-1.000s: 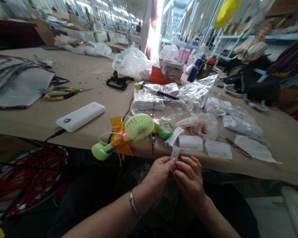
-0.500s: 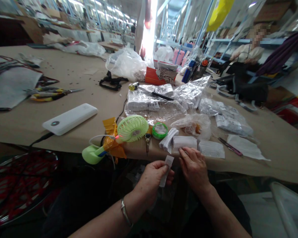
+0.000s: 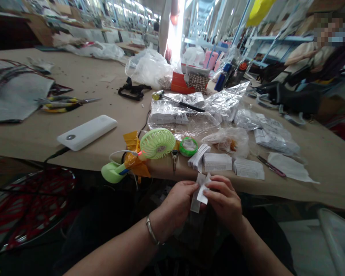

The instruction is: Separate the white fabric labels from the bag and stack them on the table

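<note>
A pale strip (image 3: 194, 206) is pinched by the left hand (image 3: 176, 199); a white label (image 3: 201, 195), overlapping it, is pinched by the right hand (image 3: 225, 199), forearms angled inward before the table (image 3: 129, 115).

At the top centre you meet a tall white glare (image 3: 174, 36), quite burnt out, with small ceiling lamps (image 3: 118, 7) to its left, while below the table (image 3: 103, 105) the space is very dim and shows few details. The clear plastic (image 3: 228, 101) gives bright, small reflections, and your left hand (image 3: 176, 200) and right hand (image 3: 225, 199) receive only moderate, soft light. Toward the side edges your wide view is stretched and smeared, and the far background is blurred.
</note>
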`<state>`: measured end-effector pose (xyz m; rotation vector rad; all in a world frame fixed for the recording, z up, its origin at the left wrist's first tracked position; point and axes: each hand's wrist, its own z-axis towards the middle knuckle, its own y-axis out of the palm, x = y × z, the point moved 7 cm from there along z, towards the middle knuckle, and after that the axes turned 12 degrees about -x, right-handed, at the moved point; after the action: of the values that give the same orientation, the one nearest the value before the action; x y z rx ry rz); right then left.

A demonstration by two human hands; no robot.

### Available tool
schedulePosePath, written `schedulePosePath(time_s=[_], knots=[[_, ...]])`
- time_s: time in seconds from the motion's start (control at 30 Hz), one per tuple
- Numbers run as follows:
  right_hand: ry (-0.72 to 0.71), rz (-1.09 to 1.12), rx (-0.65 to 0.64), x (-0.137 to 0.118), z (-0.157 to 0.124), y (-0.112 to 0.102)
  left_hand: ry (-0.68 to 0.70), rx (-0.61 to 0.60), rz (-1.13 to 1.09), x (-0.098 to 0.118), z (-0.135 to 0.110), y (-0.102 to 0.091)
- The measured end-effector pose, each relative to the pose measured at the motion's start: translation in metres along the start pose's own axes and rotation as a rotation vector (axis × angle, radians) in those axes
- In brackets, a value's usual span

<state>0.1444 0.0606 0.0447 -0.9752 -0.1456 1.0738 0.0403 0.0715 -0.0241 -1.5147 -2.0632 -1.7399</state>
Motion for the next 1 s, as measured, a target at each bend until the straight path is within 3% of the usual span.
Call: schedulePosePath(time_s=[0.17, 0.4, 0.5, 0.63, 0.7, 0.8, 1.0], knots=[[-0.09, 0.01, -0.105, -0.02, 0.001, 0.017, 0.049, -0.031, -0.144, 0.0, -0.004, 0.006], [-0.083, 0.011, -0.16, -0.02, -0.005, 0.017, 0.031, -0.022, -0.05, -0.006, -0.003, 0.0], [0.031, -0.084, -0.141, 0.001, -0.016, -0.001, 0.018, -0.003, -0.002, -0.006, -0.004, -0.002], [0.378, -0.473, -0.007, 0.052, -0.047, -0.04, -0.063, 0.084, 0.091, -0.008, -0.009, -0.006], [0.459, -0.63, -0.052, 0.071, -0.062, -0.047, -0.08, 0.104, 0.104, -0.009, -0.01, -0.007], [0.434, -0.699, -0.115, 0.082, -0.074, -0.047, -0.095, 0.109, 0.109, -0.011, -0.011, -0.008], [0.344, -0.584, -0.018, 0.085, -0.073, -0.063, -0.1, 0.133, 0.162, -0.01, -0.013, -0.011]])
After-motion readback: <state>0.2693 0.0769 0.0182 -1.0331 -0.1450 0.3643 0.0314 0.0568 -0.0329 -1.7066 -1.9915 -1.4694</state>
